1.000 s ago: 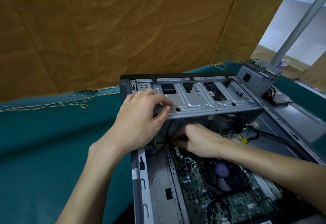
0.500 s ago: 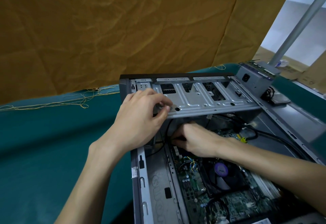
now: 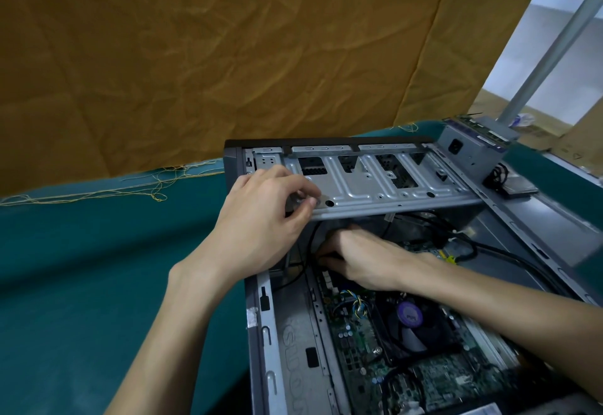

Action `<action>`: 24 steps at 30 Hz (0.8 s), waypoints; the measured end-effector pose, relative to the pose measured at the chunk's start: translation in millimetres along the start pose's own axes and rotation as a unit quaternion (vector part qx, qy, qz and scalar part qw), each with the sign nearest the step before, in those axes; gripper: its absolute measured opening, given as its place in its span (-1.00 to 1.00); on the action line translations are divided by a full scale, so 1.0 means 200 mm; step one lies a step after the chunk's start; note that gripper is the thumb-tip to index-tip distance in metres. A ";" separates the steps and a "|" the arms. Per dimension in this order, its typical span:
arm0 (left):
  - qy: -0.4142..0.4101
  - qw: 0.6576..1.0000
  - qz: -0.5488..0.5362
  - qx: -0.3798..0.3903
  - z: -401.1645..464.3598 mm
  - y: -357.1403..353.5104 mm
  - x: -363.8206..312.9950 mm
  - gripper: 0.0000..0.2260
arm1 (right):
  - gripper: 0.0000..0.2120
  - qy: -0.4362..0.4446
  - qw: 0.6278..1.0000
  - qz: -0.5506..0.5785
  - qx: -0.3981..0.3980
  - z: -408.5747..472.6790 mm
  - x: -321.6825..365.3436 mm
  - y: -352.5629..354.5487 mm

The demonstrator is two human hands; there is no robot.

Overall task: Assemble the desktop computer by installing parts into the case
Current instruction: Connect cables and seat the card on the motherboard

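While the left hand (image 3: 261, 222) grips the drive cage (image 3: 375, 186), lying crosswise; right hand (image 3: 362, 259) seemingly pinches a cable (image 3: 509, 256).

Teal tablecloth (image 3: 81, 267), mustard backdrop (image 3: 228, 49), purple-centred fan (image 3: 409, 315).

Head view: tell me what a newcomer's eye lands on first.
The open case lying on teal cloth, its motherboard and purple-hubbed fan exposed at lower right. Above them, the left hand pinches the near edge of the silver drive cage, while the right hand reaches beneath it among black cables.
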State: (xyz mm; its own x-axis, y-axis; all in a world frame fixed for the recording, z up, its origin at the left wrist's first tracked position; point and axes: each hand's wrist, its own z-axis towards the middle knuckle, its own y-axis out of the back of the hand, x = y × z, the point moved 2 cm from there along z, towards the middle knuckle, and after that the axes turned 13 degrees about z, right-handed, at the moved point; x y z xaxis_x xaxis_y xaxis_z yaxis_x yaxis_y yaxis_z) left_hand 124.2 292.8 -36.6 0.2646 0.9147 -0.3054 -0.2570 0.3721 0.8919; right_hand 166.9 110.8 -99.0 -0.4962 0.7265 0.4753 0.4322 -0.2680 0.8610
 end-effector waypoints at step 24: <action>-0.001 1.000 -0.002 -0.002 0.00 -0.01 0.01 -0.82 | -0.85 -0.007 1.000 0.022 0.007 0.05 -0.02 -0.01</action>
State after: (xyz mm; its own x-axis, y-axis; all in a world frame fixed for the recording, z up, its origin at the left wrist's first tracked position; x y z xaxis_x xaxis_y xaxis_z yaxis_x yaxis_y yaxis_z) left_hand 124.9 293.7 -38.2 0.2677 0.9128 -0.3085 -0.2592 0.3766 0.8894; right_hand 176.3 113.9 -104.1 -0.4661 0.7235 0.5092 0.4629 -0.2910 0.8373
